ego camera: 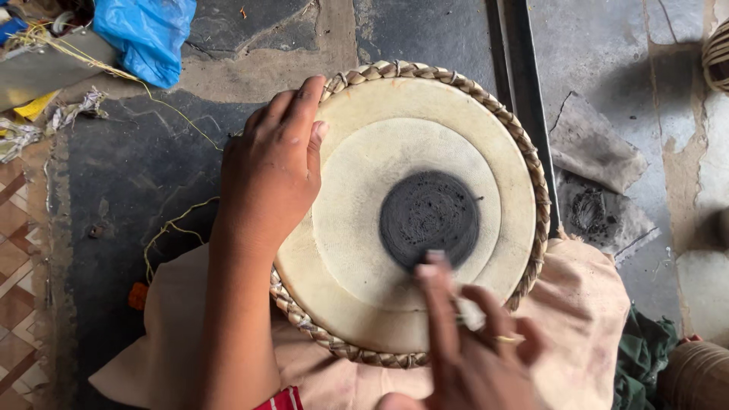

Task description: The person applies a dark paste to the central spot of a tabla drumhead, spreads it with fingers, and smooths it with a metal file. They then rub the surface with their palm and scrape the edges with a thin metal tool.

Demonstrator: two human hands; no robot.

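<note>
Underfoot, grey stone floor (425, 38) across the whole frame, blue plastic bag (148, 34) at upper left. Centre frame: round drum head (364, 190) with braided rim, face up on a pale cloth (585, 304). Left hand (269, 175) flat on the drum's left edge, fingers spread and pointing up-frame, steadying rather than gripping. Right hand (471, 342) at lower centre, blurred, index finger stretched up-frame onto the black centre patch (429, 219), the rest loosely curled; something pale between them, cannot tell what. Patch directly ahead of that fingertip, nearer the right hand.
</note>
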